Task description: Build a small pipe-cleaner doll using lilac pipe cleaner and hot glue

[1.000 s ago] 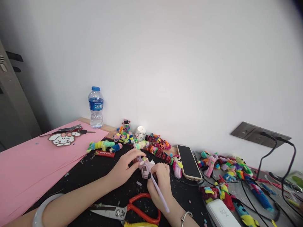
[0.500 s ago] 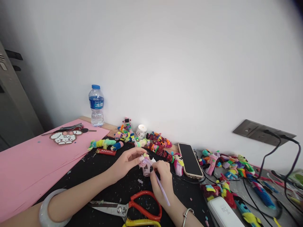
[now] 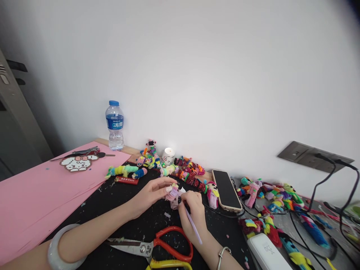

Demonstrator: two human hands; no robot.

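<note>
Little change since 0.5 s ago: both hands sit slightly closer together over the black tabletop [image 3: 123, 204]. Left hand [image 3: 153, 193] pinches the small pink figure [image 3: 173, 195]; right hand [image 3: 194, 213] is closed on a lilac stem [image 3: 193, 225] feeding into it. Scissors [image 3: 157, 249] lie just beside the right wrist, phone [image 3: 226, 189] further right. Risk: stem slips off if the left pinch loosens.

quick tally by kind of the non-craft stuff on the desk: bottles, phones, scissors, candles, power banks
water bottle: 1
phone: 1
orange-handled scissors: 1
candle: 1
white power bank: 1
total: 5
</note>
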